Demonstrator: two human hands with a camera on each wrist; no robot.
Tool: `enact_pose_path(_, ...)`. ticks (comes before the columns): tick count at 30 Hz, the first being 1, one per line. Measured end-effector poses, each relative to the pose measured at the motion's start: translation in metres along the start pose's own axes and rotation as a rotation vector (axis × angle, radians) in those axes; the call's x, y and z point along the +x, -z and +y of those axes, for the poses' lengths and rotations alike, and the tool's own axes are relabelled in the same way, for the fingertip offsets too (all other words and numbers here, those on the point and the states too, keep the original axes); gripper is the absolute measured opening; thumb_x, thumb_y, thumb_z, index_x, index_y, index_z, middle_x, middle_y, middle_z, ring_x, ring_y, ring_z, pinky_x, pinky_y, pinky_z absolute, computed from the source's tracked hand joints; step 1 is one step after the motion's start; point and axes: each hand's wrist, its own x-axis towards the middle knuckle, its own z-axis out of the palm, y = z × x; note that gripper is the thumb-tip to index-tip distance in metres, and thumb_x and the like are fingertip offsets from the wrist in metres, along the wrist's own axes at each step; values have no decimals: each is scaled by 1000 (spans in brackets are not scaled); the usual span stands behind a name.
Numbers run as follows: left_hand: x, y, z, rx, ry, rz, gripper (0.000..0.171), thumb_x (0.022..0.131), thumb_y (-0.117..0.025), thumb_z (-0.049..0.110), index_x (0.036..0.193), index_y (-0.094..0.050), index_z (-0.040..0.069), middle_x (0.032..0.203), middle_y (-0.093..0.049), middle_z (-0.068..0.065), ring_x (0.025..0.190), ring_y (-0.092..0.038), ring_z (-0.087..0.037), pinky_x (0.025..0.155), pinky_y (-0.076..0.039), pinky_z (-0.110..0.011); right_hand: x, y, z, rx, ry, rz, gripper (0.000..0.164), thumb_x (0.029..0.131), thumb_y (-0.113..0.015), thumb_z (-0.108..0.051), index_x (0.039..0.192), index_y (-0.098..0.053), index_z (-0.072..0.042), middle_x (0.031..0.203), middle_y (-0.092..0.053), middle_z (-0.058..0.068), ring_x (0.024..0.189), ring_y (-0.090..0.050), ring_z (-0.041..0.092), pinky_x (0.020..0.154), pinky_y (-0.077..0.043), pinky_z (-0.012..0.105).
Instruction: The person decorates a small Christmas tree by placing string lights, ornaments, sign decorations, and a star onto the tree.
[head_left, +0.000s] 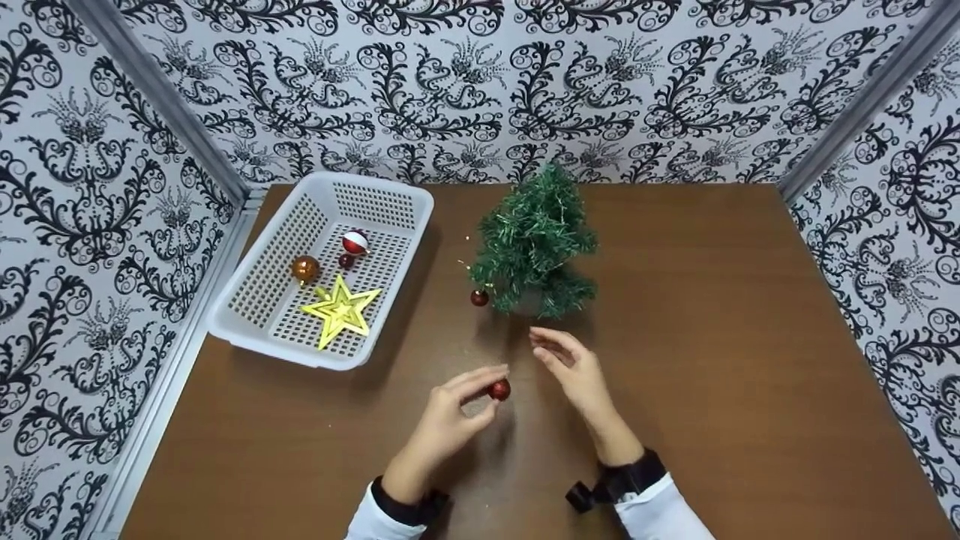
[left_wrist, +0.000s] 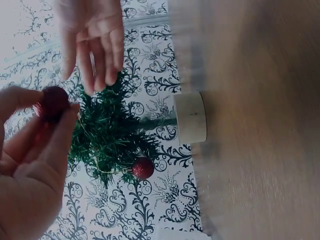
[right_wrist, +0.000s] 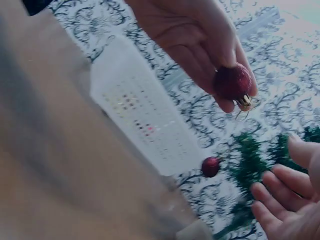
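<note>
A brown wood-grain table (head_left: 712,360) carries a white perforated plastic basket (head_left: 424,211) at far left, its low walls probably there to keep round things from rolling. Right of it stands a small green tinsel tree (head_left: 536,240). Nearer, the right hand (head_left: 577,379) holds nothing, fingers loosely bent, palm turned inward, perhaps leaving room to meet the left hand (head_left: 450,420). That one pinches a shiny red ball (head_left: 499,389) between thumb and fingertips, just near of the tree. A yellow layered star (head_left: 340,311) and an orange ball (head_left: 305,268) lie in the basket; a smaller dark-red ball (head_left: 480,298) hangs at the tree's left side. Only the right wrist view shows the held ball's gold cap (right_wrist: 245,102), left free by the pinch; the left wrist view reveals the tree's pale round base (left_wrist: 191,117).
</note>
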Motion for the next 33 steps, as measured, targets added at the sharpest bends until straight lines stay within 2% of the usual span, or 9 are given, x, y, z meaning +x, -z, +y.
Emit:
enact_pose_path(4, -3, -4, -7, -40, -66, -67, 37, 75, -68, -9, 111, -67, 0, 115, -67, -12, 106, -63, -27, 86, -54, -27, 7, 9, 0, -17, 31, -218, 30, 90, -58, -5, 119, -60, 3, 118, -61, 21, 107, -60, 10, 88, -49, 18)
enact_pose_path(6, -3, -4, -8, -51, -91, -88, 37, 76, -67, -8, 113, -66, 2, 116, -66, -11, 107, -63, -25, 87, -53, -25, 8, 12, -3, -55, 64, -292, 30, 89, -58, -1, 118, -61, 3, 117, -62, 22, 107, -59, 9, 88, -49, 18)
enact_pose_path(10, -3, -4, -8, -62, -109, -106, 37, 78, -66, -6, 114, -66, 4, 116, -66, -9, 107, -63, -21, 88, -52, -24, 8, 14, -19, -150, 152, -358, 26, 87, -60, 0, 112, -64, 5, 112, -64, 21, 107, -58, 5, 90, -50, 28)
enact_pose_path(13, -2, -3, -8, -62, -104, -116, 36, 78, -67, -4, 114, -66, 4, 116, -66, -8, 108, -63, -20, 88, -53, -25, 8, 14, -30, -180, 178, -389, 24, 86, -62, -3, 107, -66, 6, 109, -66, 20, 105, -58, 6, 89, -51, 35)
enact_pose_path(19, -4, -3, -5, -65, -116, -128, 36, 79, -67, -4, 114, -66, 3, 116, -66, -10, 108, -63, -22, 88, -53, -26, 8, 13, -32, -157, 166, -409, 20, 85, -65, -6, 101, -69, 5, 101, -67, 19, 96, -59, 2, 80, -50, 19)
enact_pose_path(25, -3, -4, -3, -102, -124, -132, 34, 80, -66, -6, 113, -65, -1, 117, -65, -13, 108, -62, -25, 89, -53, -28, 10, 12, -28, -76, 199, -403, 11, 83, -65, 0, 90, -69, 7, 91, -67, 22, 87, -63, 5, 75, -53, 21)
enact_pose_path(28, -3, -6, -4, -105, -130, -125, 34, 80, -66, -5, 113, -64, -2, 117, -65, -14, 108, -62, -25, 88, -53, -28, 9, 12, -29, -77, 143, -363, 10, 84, -64, -1, 89, -67, 7, 87, -67, 18, 80, -62, 7, 70, -53, 20)
enact_pose_path(33, -4, -10, -6, -138, -95, -91, 32, 79, -68, -6, 111, -65, -2, 117, -65, -14, 106, -63, -25, 86, -54, -27, 6, 12, -30, -86, 18, -277, 12, 87, -63, -5, 92, -65, 6, 85, -67, 0, 75, -60, 7, 68, -50, 19)
